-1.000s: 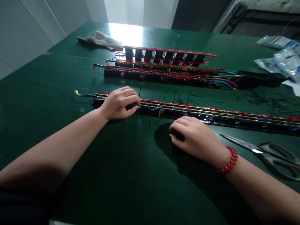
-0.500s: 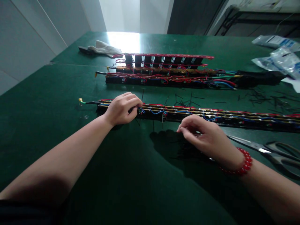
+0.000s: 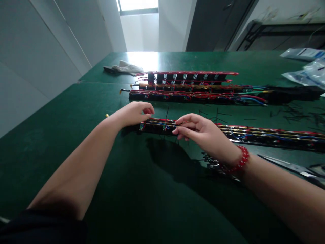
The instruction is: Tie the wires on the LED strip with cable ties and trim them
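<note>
A long black strip (image 3: 266, 137) strung with red, blue and yellow wires lies across the green table (image 3: 63, 135). My left hand (image 3: 133, 114) is curled over the strip's left end and grips it. My right hand (image 3: 203, 134), with a red bead bracelet at the wrist, is just to the right. Its fingertips are pinched together at the strip's top edge, seemingly on a thin black cable tie. A small heap of black cable ties (image 3: 214, 164) lies under my right wrist.
Two more wired strips (image 3: 193, 96) and a red-edged rack (image 3: 188, 75) lie farther back. Cut tie ends (image 3: 299, 115) are scattered at the right. Scissors (image 3: 291, 167) lie near my right forearm. A cloth (image 3: 124, 67) and plastic bags (image 3: 304, 73) sit at the far edges.
My right hand rose from the heap of ties and moved left and up to the strip, close to my left hand. The view tilted upward.
</note>
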`<action>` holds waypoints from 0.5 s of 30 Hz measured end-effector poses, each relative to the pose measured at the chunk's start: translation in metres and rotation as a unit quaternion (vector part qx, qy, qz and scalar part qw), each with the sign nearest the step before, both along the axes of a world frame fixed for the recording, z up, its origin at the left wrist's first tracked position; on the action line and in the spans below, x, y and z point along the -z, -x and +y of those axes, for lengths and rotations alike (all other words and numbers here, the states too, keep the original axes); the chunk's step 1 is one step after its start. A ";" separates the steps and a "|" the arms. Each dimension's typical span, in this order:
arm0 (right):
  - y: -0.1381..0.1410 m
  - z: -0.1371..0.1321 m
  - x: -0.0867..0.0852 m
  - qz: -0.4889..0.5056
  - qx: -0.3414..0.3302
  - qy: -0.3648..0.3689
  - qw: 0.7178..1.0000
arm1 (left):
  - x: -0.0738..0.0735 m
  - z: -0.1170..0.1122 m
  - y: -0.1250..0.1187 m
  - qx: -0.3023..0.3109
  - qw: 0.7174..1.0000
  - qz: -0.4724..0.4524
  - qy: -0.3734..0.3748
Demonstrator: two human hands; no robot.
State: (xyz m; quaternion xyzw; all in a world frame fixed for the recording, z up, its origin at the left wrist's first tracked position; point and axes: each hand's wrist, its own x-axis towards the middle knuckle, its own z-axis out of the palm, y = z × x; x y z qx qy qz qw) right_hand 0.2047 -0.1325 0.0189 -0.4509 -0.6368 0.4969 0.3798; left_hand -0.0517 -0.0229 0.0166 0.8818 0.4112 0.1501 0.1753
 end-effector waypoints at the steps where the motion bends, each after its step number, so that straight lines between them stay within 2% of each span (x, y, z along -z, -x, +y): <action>1: 0.009 0.010 -0.003 0.013 -0.003 -0.011 1.000 | -0.002 0.005 0.007 -0.014 0.999 0.034 0.015; 4: 0.039 0.043 -0.009 0.072 -0.010 -0.028 0.997 | -0.001 0.017 0.026 -0.002 0.995 0.059 0.079; 8: 0.072 0.083 -0.005 0.115 -0.007 -0.060 0.992 | 0.013 0.025 0.034 0.014 0.989 -0.007 0.147; 11: 0.080 0.099 0.005 0.110 0.002 -0.104 0.989 | 0.020 0.028 0.035 0.018 0.985 -0.034 0.170; 15: 0.075 0.101 0.020 0.129 0.014 -0.120 0.984 | 0.021 0.029 0.037 0.032 0.979 -0.066 0.191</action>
